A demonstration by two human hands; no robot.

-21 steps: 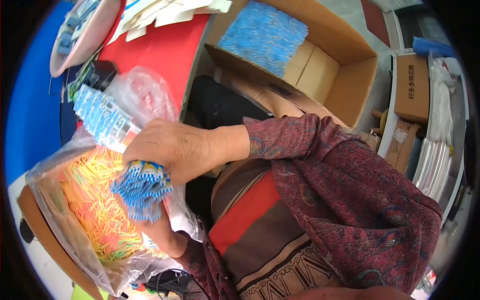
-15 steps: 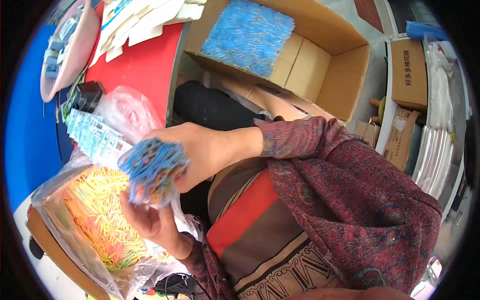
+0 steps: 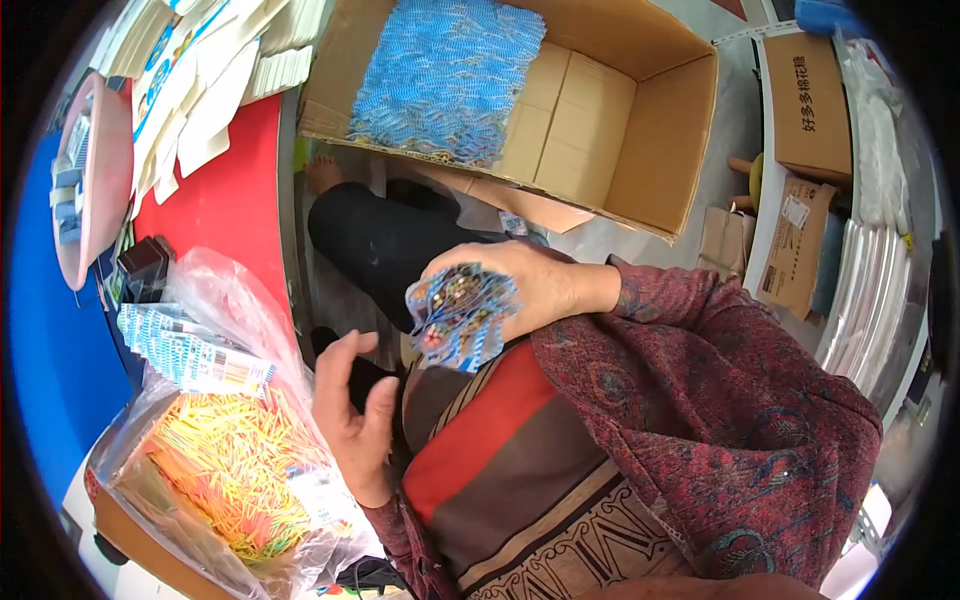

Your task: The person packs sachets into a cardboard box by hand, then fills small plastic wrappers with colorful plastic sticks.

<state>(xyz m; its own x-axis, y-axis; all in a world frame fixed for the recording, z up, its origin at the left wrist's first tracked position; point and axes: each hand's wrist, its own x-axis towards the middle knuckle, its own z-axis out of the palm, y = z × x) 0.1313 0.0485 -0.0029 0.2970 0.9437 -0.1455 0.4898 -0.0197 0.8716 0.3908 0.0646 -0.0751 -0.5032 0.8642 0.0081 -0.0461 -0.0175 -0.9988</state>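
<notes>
My right hand (image 3: 535, 285) is closed around a bundle of thin blue-and-white packets (image 3: 462, 315), held above my lap with their edges turned up towards me. Mixed coloured bits show between the edges. My left hand (image 3: 352, 425) holds nothing, its thumb and fingers spread apart, a short way from the bundle. Below and left of it lies a plastic-lined box of thin yellow, orange and green strands (image 3: 235, 470). A fanned pile of blue-and-white printed packets (image 3: 190, 350) rests at its far edge. Tightly packed blue-and-white packets (image 3: 445, 80) fill one side of the large cardboard box (image 3: 665, 130).
A red tabletop (image 3: 215, 210) carries stacked white cards (image 3: 205, 95) and a clear plastic bag (image 3: 225, 290). A pink basin (image 3: 105, 190) with blue-and-white pieces stands at the far left. On the right, shelves hold a brown carton (image 3: 810, 105) and clear plastic packs (image 3: 865, 290).
My right hand has drawn the bundle rightwards, away from the strand box. My left hand has come off the bundle and opened. The camera view has shifted slightly.
</notes>
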